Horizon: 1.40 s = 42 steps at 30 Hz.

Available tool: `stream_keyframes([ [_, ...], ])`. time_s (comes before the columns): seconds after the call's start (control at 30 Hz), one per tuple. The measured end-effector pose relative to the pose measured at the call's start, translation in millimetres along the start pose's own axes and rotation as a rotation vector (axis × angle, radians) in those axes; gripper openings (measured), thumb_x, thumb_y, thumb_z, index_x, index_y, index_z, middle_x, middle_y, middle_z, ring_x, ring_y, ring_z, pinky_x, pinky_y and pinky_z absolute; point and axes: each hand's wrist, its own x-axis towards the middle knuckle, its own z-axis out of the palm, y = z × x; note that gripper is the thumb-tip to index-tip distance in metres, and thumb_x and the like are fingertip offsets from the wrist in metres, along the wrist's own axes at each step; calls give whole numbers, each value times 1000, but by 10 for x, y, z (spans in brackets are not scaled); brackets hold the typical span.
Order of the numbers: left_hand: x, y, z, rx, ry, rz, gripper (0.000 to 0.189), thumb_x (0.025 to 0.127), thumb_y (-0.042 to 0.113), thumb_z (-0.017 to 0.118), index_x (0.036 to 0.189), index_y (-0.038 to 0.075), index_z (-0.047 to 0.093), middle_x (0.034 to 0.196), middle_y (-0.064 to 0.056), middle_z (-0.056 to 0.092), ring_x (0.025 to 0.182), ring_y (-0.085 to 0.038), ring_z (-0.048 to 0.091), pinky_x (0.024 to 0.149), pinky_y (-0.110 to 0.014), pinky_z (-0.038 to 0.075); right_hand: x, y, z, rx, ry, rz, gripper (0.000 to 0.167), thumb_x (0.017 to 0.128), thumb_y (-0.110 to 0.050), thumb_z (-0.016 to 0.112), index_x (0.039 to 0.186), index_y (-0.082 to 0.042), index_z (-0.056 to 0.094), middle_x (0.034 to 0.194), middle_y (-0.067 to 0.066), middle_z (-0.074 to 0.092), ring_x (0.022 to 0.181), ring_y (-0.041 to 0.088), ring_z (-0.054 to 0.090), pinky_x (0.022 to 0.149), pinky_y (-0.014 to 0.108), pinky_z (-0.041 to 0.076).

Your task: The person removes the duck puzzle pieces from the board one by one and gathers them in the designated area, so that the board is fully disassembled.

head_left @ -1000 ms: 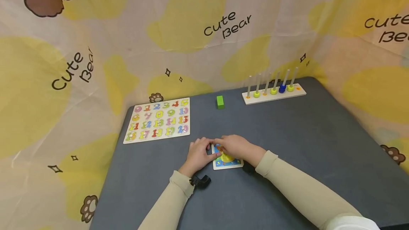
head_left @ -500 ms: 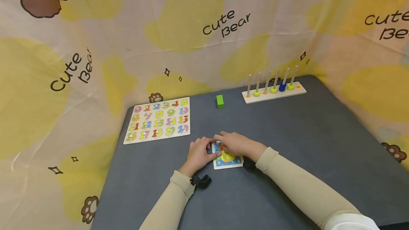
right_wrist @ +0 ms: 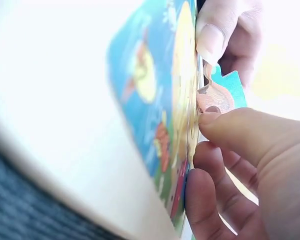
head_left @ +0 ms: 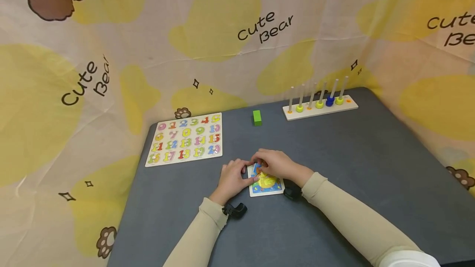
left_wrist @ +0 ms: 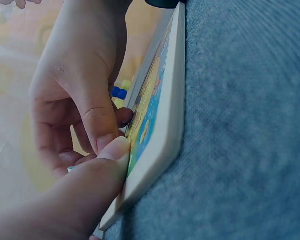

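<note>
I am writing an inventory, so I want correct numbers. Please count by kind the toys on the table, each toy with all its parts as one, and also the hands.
Picture puzzle: 1
Number board: 1
Peg board: 1
Green block: 1
Left hand and right hand: 2
Total: 6

Your left forearm (head_left: 194,238) reaches up and inward from the bottom of the head view; your right forearm (head_left: 360,217) slants in from the lower right. Your left hand (head_left: 232,179) extends its thumb (left_wrist: 102,172) inward toward your right hand (head_left: 277,165), its fingers bent forward. Your right hand arches over from its side, palm down, its thumb (right_wrist: 230,127) in a pinch and its other fingers curled. In the left wrist view, the two thumb tips sit close together.
</note>
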Motion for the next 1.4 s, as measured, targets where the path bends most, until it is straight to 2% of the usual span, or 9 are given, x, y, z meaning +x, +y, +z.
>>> stream_keyframes([
  [0.13,-2,7,-9,-1,-3,-1,56,89,51,83,134,18,71,83,7,46,76,-16,40,75,-39,26,-3,37,2,41,-7,-13,10,96,-11,78,101,-19,73,91,-10,55,73,6,50,66,27,44],
  [0.23,5,12,-11,-2,-8,0,57,89,50,83,135,19,71,84,7,46,77,-15,40,76,-39,27,-16,75,-14,126,-10,-16,11,97,-9,77,94,-17,70,89,-9,57,75,8,53,69,29,47],
  [0.43,2,4,-1,2,-8,4,58,89,50,83,136,19,71,84,8,47,77,-14,40,76,-38,27,-118,213,-135,308,26,55,7,100,-9,72,105,-14,72,98,-5,68,86,12,61,80,33,53],
  [0.63,3,8,11,-12,-1,11,60,88,51,83,137,19,70,84,8,46,78,-14,40,77,-39,28,-403,447,-479,375,107,93,20,106,-13,63,122,-8,73,105,6,66,86,21,56,74,34,48],
  [0.83,-9,-31,-18,-38,-19,24,65,87,53,84,139,18,68,85,7,46,81,-15,41,79,-40,28,-693,705,-748,294,37,154,36,106,-10,63,141,-1,64,100,5,63,80,20,51,69,31,44],
  [0.9,-21,-60,-49,-46,-42,31,68,86,53,85,140,16,66,86,7,46,83,-15,42,81,-41,28,-758,771,-792,265,7,172,34,103,-6,66,137,0,64,94,3,63,77,18,51,68,31,43],
  [1.1,-24,-115,-115,-67,-78,39,74,82,49,90,141,13,64,88,5,46,85,-17,43,83,-42,28,-870,901,-875,267,-9,189,2,103,-7,67,104,-6,66,90,2,67,78,17,57,70,33,48],
  [1.27,-17,-130,-121,-81,-86,83,73,83,50,88,141,12,65,90,6,47,86,-17,43,82,-41,29,-919,953,-863,220,39,249,7,103,-5,66,102,-7,72,92,0,69,83,18,59,76,36,50],
  [1.4,-17,-123,-102,-73,-91,77,73,83,50,89,141,13,66,90,7,46,86,-16,42,82,-41,28,-947,984,-799,185,67,287,7,103,-3,65,105,-4,73,90,2,68,81,17,57,75,37,48],
])
